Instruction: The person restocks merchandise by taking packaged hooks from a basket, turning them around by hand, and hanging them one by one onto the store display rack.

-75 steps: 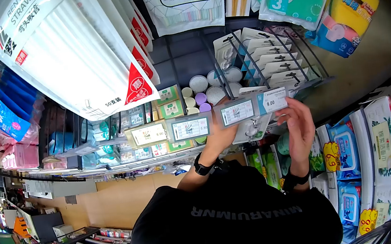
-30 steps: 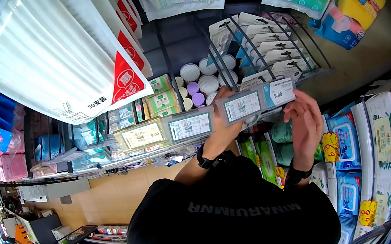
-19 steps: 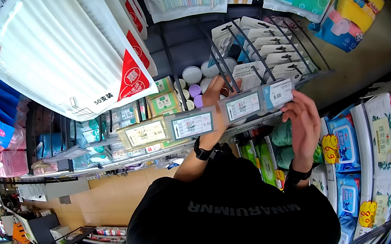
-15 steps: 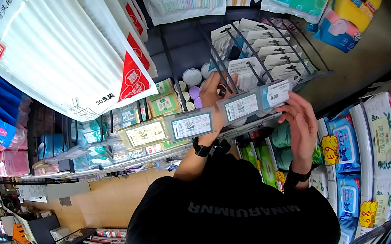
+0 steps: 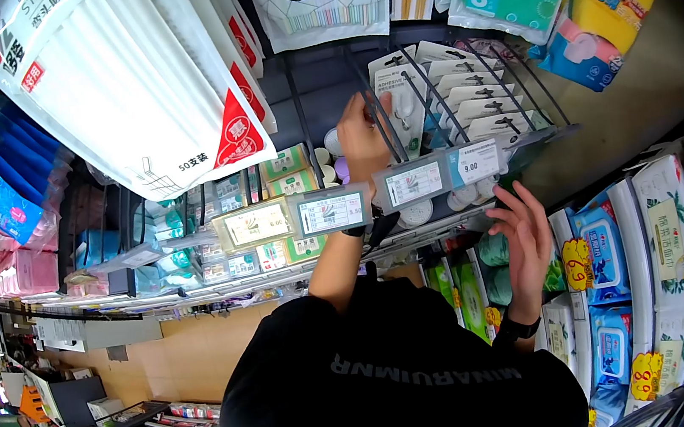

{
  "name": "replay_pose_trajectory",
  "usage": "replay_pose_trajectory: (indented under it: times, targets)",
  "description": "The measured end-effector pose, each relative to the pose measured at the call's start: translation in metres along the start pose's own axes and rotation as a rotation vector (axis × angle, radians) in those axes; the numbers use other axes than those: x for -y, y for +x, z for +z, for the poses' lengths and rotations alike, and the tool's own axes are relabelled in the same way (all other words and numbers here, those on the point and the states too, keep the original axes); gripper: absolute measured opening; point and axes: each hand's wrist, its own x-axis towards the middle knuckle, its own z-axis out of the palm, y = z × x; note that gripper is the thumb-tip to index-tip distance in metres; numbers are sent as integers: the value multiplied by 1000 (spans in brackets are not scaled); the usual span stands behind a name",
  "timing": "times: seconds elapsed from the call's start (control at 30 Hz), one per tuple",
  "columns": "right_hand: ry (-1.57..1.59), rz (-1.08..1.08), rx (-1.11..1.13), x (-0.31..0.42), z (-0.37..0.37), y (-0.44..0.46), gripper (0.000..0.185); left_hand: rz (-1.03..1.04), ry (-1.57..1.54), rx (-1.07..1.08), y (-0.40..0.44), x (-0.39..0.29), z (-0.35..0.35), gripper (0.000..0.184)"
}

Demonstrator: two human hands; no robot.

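My left hand [image 5: 364, 138] reaches up behind the row of price tags, between the metal hanging rods. Its fingers are closed at the left edge of a white adhesive hook pack [image 5: 403, 112], which faces me upright; the rods partly hide the grip. More hanging packs [image 5: 477, 94] like it are lined up on the rods to the right. My right hand [image 5: 523, 230] is open, fingers apart and holding nothing, just below a price tag reading 9.00 [image 5: 475, 165].
A large bag of white straws [image 5: 130, 86] hangs at upper left. Price tags [image 5: 330, 213] front the rods, with small green boxes [image 5: 284, 162] behind them. Blue wipes packs [image 5: 601, 254] fill shelves at right. Yellow and green cleaning packs [image 5: 612, 10] hang at upper right.
My left hand has moved up, and the adhesive hook pack beside it now stands upright further left. My right hand has come away from the 9.00 price tag and dropped slightly.
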Motion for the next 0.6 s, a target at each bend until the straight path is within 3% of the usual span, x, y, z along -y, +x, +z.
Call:
replay_pose_trajectory:
  times: [0.3, 0.4, 0.47, 0.6]
  targets:
    - [0, 76, 20, -2, -9, -27, 53, -77, 41, -38, 5, 6, 2, 34]
    - [-8, 84, 36, -2, -9, -34, 52, 14, -3, -71, -7, 11, -3, 32]
    - [-9, 80, 50, 0, -8, -38, 52, 113, 69, -200, -22, 12, -8, 25]
    - [41, 96, 72, 5, -2, -50, 56, 110, 66, -84, -64, 11, -37, 25]
